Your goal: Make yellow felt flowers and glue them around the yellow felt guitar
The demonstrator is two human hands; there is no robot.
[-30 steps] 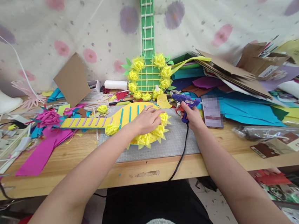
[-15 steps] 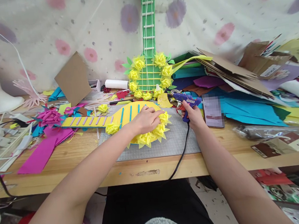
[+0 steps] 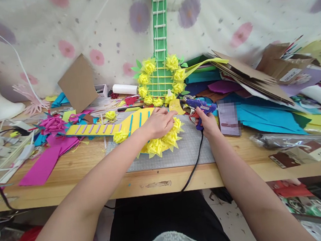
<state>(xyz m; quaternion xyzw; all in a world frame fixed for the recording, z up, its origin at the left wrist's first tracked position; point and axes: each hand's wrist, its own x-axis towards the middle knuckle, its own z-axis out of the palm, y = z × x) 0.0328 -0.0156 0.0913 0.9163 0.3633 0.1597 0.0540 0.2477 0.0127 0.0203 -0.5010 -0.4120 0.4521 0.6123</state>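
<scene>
A yellow paper guitar (image 3: 126,123) lies on a grey cutting mat (image 3: 195,147), with blue strips across its body and lilac strips along its neck. Yellow paper flowers (image 3: 155,146) line the near and right edges of the body. My left hand (image 3: 159,123) is over the body beside the right-hand flowers, its fingers loosely bent and apart, the index pointing right; no held object shows. My right hand (image 3: 207,123) grips a purple glue gun (image 3: 198,104) by its handle, nozzle towards the left. Its black cord (image 3: 196,167) runs down over the table edge.
A green paper guitar (image 3: 162,65) with yellow flowers stands upright behind. A phone (image 3: 228,119) lies right of the glue gun. Cardboard sheets (image 3: 252,75) and blue sheets (image 3: 268,115) are stacked at right. Magenta strips (image 3: 41,166) and a pink flower (image 3: 53,124) lie left.
My left hand has lifted slightly off the flowers, and its fingers have bent more. The right hand with the glue gun stays almost in place.
</scene>
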